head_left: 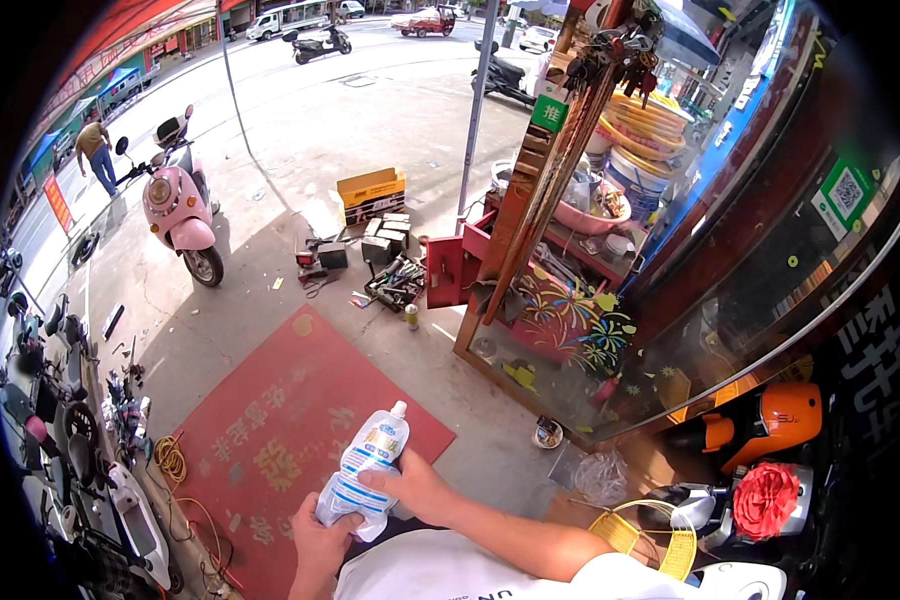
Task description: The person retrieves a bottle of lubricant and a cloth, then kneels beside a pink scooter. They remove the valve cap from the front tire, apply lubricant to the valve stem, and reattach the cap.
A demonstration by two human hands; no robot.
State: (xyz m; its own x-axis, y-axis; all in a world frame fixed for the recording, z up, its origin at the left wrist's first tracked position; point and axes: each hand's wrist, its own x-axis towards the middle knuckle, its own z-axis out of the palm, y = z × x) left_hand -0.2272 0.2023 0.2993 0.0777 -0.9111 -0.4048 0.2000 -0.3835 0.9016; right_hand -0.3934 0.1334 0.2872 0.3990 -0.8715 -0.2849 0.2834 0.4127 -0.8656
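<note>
Both my hands hold a soft white drink pouch (363, 470) with blue print and a white screw cap at its top, pointing up and to the right. My left hand (320, 545) grips the pouch's lower end from below. My right hand (410, 487) wraps its middle from the right side, thumb across the front. The pouch hangs in front of my white shirt, above a red floor mat (270, 440).
A pink scooter (177, 205) is parked at the left; a person walks behind it. An open red toolbox (450, 268) and scattered tools lie on the concrete. A wooden stand (560, 290) with clutter rises at the right. Scooter parts and wires line the left edge; an orange scooter (770, 420) is at the lower right.
</note>
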